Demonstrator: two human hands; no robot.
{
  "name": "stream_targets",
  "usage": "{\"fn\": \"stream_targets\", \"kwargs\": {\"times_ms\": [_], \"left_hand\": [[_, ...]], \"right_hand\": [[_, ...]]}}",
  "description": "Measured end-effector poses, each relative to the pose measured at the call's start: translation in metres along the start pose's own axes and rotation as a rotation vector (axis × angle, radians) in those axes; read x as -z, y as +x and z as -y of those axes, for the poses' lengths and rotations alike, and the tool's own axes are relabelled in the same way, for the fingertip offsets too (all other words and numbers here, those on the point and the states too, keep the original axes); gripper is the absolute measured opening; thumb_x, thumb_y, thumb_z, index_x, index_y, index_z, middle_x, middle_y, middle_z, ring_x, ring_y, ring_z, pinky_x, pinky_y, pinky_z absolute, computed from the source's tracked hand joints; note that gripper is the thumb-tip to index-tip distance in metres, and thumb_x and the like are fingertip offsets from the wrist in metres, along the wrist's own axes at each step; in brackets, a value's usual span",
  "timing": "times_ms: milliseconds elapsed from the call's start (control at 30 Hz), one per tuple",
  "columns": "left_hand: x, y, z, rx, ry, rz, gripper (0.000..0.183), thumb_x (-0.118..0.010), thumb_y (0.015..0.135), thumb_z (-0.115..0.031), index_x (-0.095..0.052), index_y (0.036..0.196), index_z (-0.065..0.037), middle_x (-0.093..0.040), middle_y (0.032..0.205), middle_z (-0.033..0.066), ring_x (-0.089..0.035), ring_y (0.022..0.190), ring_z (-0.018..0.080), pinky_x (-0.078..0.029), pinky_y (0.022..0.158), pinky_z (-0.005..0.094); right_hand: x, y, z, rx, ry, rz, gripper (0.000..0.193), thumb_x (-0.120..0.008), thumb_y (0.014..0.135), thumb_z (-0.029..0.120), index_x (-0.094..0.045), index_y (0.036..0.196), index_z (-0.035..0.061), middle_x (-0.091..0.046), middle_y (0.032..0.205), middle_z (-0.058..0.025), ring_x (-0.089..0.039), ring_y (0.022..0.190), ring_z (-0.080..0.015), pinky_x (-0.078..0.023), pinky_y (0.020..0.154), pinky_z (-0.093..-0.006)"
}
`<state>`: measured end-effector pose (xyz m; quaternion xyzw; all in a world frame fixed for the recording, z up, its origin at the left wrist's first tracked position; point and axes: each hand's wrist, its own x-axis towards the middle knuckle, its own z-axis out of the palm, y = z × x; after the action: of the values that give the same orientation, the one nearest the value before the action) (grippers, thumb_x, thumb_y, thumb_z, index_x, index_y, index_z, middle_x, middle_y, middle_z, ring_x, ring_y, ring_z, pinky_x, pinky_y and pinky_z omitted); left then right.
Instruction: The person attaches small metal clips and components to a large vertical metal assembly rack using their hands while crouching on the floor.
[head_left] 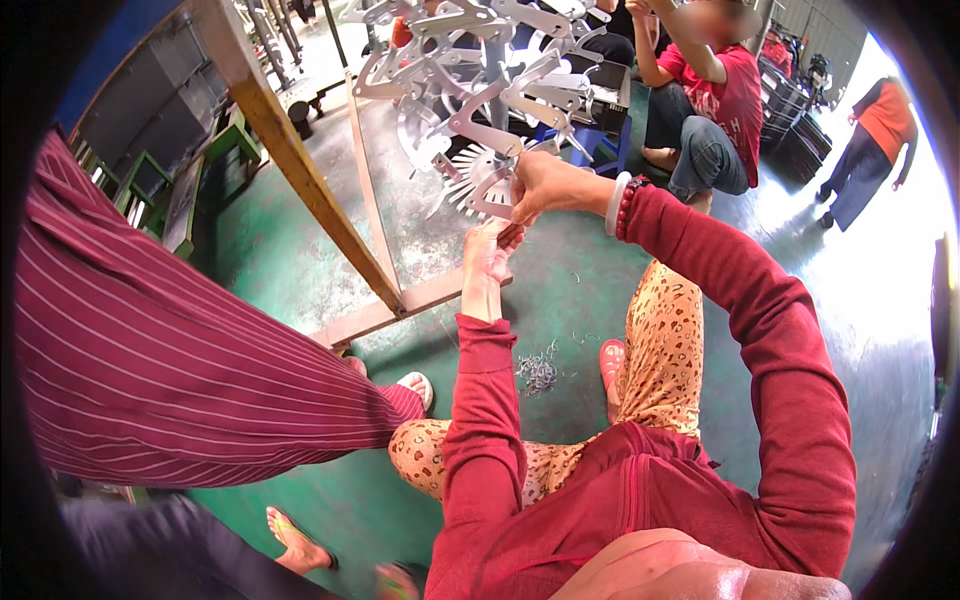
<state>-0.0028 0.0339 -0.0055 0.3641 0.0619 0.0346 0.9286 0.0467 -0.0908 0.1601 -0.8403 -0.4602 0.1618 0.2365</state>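
Both of my hands are raised in front of me at the lower edge of a hanging cluster of silver metal parts (470, 75). My right hand (555, 185), with a white bangle and red beads at the wrist, pinches a flat, curved silver metal part (490, 190) from the right. Lower and to the left, my left hand (487, 252) is palm up with curled fingers, meeting the lower end of the same part. The fingertips of both hands nearly touch, and they hide what lies between them. A fan of thin silver strips (465, 175) shows just behind.
A yellow-brown metal frame post (310, 160) slants down on the left to a floor bar (430, 300). Dark red striped cloth (190, 340) of a person is close at left. Metal scraps (537, 372) lie on the green floor. A person in red (725, 110) sits ahead right.
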Motion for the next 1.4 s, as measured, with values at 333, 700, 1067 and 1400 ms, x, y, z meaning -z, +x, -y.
{"fn": "stream_targets", "kwargs": {"times_ms": [333, 700, 1067, 1400], "left_hand": [[-0.003, -0.005, -0.003, -0.014, 0.009, 0.042, 0.019, -0.060, 0.082, -0.013, -0.060, 0.092, 0.003, -0.065, 0.082, 0.0128, -0.064, 0.071, 0.0194, -0.050, 0.066, 0.0276], [0.007, -0.009, -0.012, 0.069, 0.067, 0.015, 0.017, -0.064, 0.080, -0.021, -0.062, 0.092, -0.010, -0.063, 0.080, 0.0016, -0.059, 0.077, 0.0140, -0.043, 0.071, 0.0337], [-0.012, -0.004, -0.001, 0.028, -0.001, -0.072, 0.018, -0.067, 0.078, -0.016, -0.064, 0.089, -0.001, -0.065, 0.082, 0.0080, -0.062, 0.072, 0.0163, -0.048, 0.066, 0.0287], [-0.024, 0.001, 0.005, 0.041, -0.104, -0.111, 0.016, -0.064, 0.080, -0.012, -0.063, 0.090, 0.001, -0.065, 0.080, 0.0085, -0.061, 0.070, 0.0163, -0.048, 0.065, 0.0268]], "right_hand": [[0.000, 0.004, 0.008, -0.061, -0.001, 0.117, 0.020, -0.070, 0.065, 0.011, -0.059, 0.064, -0.0058, -0.064, 0.063, -0.0113, -0.065, 0.060, -0.0156, -0.051, 0.054, -0.0260], [0.001, 0.019, -0.004, -0.045, -0.026, 0.043, 0.017, -0.070, 0.063, 0.004, -0.055, 0.063, -0.0054, -0.061, 0.062, -0.0112, -0.063, 0.059, -0.0158, -0.051, 0.053, -0.0267], [0.006, 0.005, -0.014, -0.077, 0.103, 0.042, 0.015, -0.065, 0.067, 0.005, -0.053, 0.060, -0.0006, -0.061, 0.062, -0.0069, -0.061, 0.060, -0.0111, -0.048, 0.057, -0.0226], [0.008, 0.001, -0.010, -0.119, -0.137, -0.067, 0.016, -0.069, 0.061, 0.007, -0.058, 0.061, -0.0034, -0.060, 0.057, -0.0084, -0.063, 0.057, -0.0144, -0.050, 0.056, -0.0251]]}}
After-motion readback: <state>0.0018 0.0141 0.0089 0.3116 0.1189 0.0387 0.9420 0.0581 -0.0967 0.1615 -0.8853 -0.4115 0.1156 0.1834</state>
